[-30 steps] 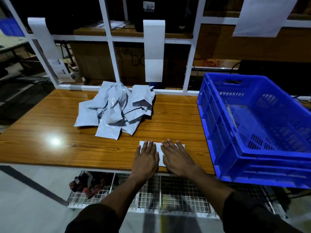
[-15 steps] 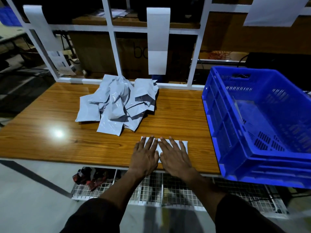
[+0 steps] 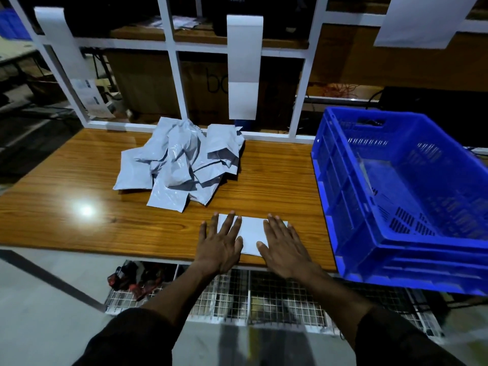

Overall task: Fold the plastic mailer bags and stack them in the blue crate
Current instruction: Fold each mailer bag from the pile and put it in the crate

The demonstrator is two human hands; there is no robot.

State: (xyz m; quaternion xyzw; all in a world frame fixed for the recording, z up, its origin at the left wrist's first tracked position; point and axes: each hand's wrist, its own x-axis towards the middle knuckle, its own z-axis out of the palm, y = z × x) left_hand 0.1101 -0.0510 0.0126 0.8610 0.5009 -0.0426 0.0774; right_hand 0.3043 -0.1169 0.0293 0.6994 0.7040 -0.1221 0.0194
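Observation:
A flat white folded mailer bag (image 3: 252,233) lies near the front edge of the wooden table (image 3: 87,228). My left hand (image 3: 220,244) presses flat on its left end, fingers straight and spread. My right hand (image 3: 284,247) presses flat on its right end in the same way. A loose heap of crumpled grey mailer bags (image 3: 182,162) sits behind them, toward the table's back. The blue crate (image 3: 351,220) stands at the right end of the table; no bags show inside it.
A white metal frame (image 3: 171,64) with hanging paper strips runs along the table's back edge. A wire mesh shelf (image 3: 237,294) lies below the front edge, holding a dark red item at its left. Cardboard boxes stand behind the frame.
My two hands have slid apart along the folded mailer, left hand to the left and right hand to the right, uncovering its middle. The view has also shifted slightly.

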